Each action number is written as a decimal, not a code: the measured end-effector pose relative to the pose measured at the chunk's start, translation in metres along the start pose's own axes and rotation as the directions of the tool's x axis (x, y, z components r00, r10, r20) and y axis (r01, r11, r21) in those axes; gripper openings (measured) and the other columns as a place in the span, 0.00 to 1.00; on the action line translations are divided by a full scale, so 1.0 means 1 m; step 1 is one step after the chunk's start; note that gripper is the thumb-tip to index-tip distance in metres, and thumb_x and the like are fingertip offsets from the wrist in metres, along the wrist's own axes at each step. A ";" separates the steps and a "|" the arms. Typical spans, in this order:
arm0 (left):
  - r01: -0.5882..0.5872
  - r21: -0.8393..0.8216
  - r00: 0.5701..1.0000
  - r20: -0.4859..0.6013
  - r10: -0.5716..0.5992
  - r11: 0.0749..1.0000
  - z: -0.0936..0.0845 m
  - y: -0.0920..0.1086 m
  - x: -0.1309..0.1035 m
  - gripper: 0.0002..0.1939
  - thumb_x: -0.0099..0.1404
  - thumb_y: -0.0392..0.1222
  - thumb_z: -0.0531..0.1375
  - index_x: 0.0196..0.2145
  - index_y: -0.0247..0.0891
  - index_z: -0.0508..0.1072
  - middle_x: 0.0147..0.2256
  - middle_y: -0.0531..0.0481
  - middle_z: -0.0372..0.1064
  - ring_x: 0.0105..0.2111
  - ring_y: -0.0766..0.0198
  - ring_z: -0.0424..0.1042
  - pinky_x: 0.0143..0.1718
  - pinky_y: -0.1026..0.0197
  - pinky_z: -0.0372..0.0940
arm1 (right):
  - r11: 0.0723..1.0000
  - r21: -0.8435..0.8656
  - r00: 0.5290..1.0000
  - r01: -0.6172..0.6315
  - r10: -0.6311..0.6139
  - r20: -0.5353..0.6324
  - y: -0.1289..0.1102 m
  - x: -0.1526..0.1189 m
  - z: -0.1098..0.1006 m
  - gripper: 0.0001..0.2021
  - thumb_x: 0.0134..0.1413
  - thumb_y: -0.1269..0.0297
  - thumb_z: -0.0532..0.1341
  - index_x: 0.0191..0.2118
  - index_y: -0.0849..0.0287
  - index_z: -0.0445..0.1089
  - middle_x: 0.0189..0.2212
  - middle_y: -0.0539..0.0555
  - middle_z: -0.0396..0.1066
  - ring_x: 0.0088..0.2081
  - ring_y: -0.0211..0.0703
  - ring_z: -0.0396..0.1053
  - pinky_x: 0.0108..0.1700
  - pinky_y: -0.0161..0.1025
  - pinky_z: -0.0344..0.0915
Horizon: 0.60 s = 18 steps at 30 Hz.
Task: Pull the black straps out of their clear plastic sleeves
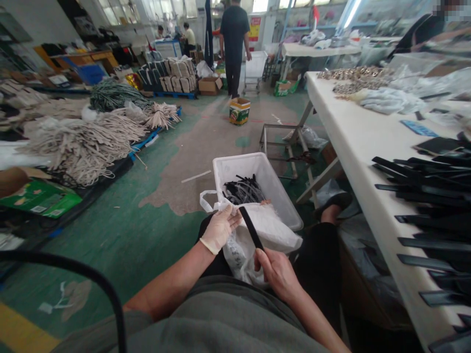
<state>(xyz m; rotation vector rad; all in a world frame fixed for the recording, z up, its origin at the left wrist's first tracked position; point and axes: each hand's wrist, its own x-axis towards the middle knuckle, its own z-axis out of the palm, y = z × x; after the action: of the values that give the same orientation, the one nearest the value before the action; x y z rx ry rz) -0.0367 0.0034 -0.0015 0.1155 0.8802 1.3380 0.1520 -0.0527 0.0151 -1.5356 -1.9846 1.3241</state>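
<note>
My right hand (277,270), bare, is closed round the lower end of a flat black strap (251,228). The strap slants up and left toward my left hand (218,229). That hand wears a thin whitish glove; its fingers are stretched out close to the strap's upper end, and I cannot tell whether they touch it. Beneath both hands a white plastic bag (270,225) lies over my lap and the near edge of a white bin (281,198). Inside the bin is a pile of black strips (243,189).
To the right, a long white table (368,196) carries many black straps (434,196), white gloves (393,100) and metal fittings (358,78). A metal frame (283,152) stands beyond the bin. Bundles of beige cords (88,142) lie at left. A person (234,46) stands farther back.
</note>
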 end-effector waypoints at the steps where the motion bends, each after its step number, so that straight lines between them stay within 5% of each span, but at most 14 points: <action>1: -0.004 -0.003 1.000 0.003 0.004 1.000 0.000 0.000 0.000 0.20 0.47 0.47 0.75 0.31 0.35 0.72 0.32 0.48 0.76 0.33 0.63 0.76 0.37 0.62 0.69 | 1.000 -0.007 1.000 -0.006 0.006 0.005 0.000 0.000 0.000 0.26 0.65 0.48 0.44 0.23 0.56 0.67 0.18 0.52 0.69 0.23 0.43 0.69 0.29 0.36 0.61; 9: -0.021 0.025 1.000 0.006 0.021 0.999 0.001 -0.005 -0.004 0.20 0.43 0.44 0.76 0.30 0.34 0.74 0.31 0.46 0.76 0.34 0.60 0.76 0.39 0.59 0.70 | 0.998 -0.061 0.997 -0.035 0.039 0.065 -0.001 0.004 0.000 0.26 0.65 0.50 0.45 0.21 0.56 0.68 0.18 0.52 0.70 0.23 0.42 0.68 0.31 0.36 0.60; 15: 0.097 0.176 0.993 0.047 -0.107 0.980 -0.019 -0.034 -0.025 0.20 0.46 0.48 0.75 0.32 0.32 0.76 0.32 0.44 0.75 0.35 0.58 0.75 0.41 0.59 0.69 | 0.995 0.033 0.980 -0.092 0.085 0.180 -0.001 0.009 0.007 0.24 0.65 0.59 0.46 0.23 0.59 0.71 0.19 0.52 0.73 0.17 0.37 0.64 0.27 0.32 0.60; 18: 0.212 0.128 0.970 -0.148 -0.192 0.969 -0.037 -0.032 -0.016 0.20 0.48 0.48 0.73 0.35 0.33 0.77 0.34 0.40 0.76 0.44 0.45 0.75 0.44 0.51 0.70 | 0.999 -0.029 0.998 -0.027 0.028 0.051 0.001 0.020 0.012 0.15 0.60 0.61 0.53 0.35 0.57 0.77 0.25 0.50 0.77 0.23 0.38 0.70 0.27 0.30 0.60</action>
<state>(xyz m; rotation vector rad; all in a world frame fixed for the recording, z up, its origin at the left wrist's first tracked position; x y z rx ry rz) -0.0334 -0.0341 -0.0362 0.0450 1.0740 1.1007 0.1363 -0.0414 0.0024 -1.5622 -2.0284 1.3645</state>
